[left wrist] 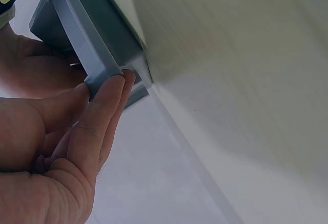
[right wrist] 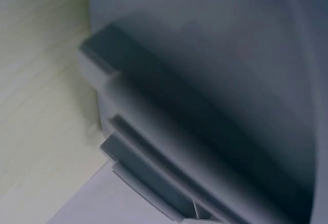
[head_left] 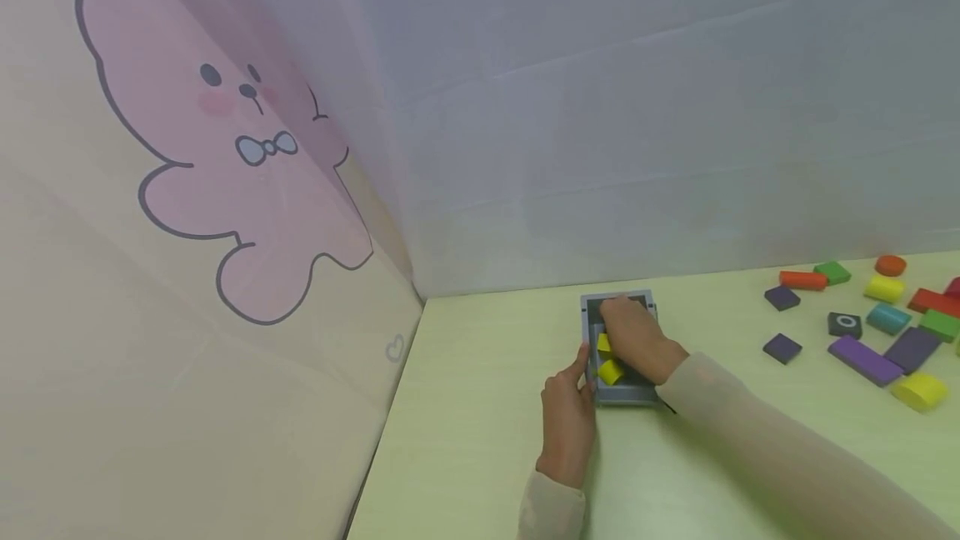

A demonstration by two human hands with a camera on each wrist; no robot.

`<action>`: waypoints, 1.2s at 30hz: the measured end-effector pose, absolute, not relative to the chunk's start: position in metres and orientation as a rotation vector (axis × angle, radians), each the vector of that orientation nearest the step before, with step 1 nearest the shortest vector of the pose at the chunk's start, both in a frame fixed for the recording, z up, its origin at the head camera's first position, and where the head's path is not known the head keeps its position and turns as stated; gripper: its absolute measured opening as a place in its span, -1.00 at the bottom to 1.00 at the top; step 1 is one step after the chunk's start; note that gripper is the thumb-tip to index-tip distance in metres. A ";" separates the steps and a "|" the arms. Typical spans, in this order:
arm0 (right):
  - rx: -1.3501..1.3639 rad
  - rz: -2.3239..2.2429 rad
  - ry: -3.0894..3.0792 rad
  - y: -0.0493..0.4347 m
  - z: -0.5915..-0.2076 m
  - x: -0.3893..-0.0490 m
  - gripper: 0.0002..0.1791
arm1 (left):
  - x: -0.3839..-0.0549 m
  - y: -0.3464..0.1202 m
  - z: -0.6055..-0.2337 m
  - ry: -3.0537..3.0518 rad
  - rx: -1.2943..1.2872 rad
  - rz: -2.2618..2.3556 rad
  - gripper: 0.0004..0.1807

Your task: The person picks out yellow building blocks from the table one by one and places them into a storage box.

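A grey rectangular box (head_left: 626, 397) stands on the table near the back wall. Inside it, a yellow cylinder-like block (head_left: 611, 372) lies close to the front end, with another yellow block (head_left: 604, 343) just behind. My left hand (head_left: 567, 423) pinches the box's left wall; in the left wrist view the thumb and straight fingers (left wrist: 100, 111) sit on either side of the grey rim (left wrist: 84, 34). Reaching in from the right, my right hand (head_left: 637, 340) has its fingers down inside the box, where they are hidden, so I cannot tell what they hold. Grey box walls (right wrist: 169, 126) fill much of the right wrist view.
Loose coloured blocks lie to the right, among them a red cylinder (head_left: 802, 280), a dark square block (head_left: 782, 348), a purple bar (head_left: 864, 359) and a yellow block (head_left: 921, 391). A pale wall covering (head_left: 637, 148) rises behind the table, and another with a pink bunny (head_left: 277, 215) stands left.
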State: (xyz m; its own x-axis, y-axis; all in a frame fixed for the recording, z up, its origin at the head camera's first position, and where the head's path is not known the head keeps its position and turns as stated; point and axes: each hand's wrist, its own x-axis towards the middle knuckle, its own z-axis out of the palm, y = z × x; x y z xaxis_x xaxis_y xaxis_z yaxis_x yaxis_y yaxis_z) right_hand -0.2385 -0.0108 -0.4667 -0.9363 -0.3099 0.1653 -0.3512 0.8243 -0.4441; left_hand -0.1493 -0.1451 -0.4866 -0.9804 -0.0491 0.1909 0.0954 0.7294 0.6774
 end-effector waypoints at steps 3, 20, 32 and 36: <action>0.535 0.721 -2.920 -0.011 -0.466 -0.238 -0.93 | -0.149 -0.145 -0.487 -2.739 -0.033 -1.091 -0.37; 0.591 0.835 -2.758 0.007 -0.447 -0.219 -0.71 | -0.149 -0.146 -0.489 -2.721 -0.052 -1.070 -0.38; 0.528 0.963 -2.662 0.036 -0.438 -0.207 -0.70 | -0.148 -0.146 -0.488 -2.735 -0.041 -1.130 -0.39; 0.467 0.945 -2.682 0.045 -0.437 -0.207 -0.73 | -0.148 -0.146 -0.487 -2.738 -0.035 -1.143 -0.39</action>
State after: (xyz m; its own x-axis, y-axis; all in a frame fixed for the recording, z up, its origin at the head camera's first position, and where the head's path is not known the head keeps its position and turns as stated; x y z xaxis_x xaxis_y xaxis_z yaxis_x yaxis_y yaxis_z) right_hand -0.2067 0.0454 -0.4368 -0.9147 -0.2122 0.3441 -0.3810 0.7368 -0.5585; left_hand -0.1481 -0.1465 -0.4873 -0.9845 -0.0450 0.1693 0.0888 0.7050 0.7036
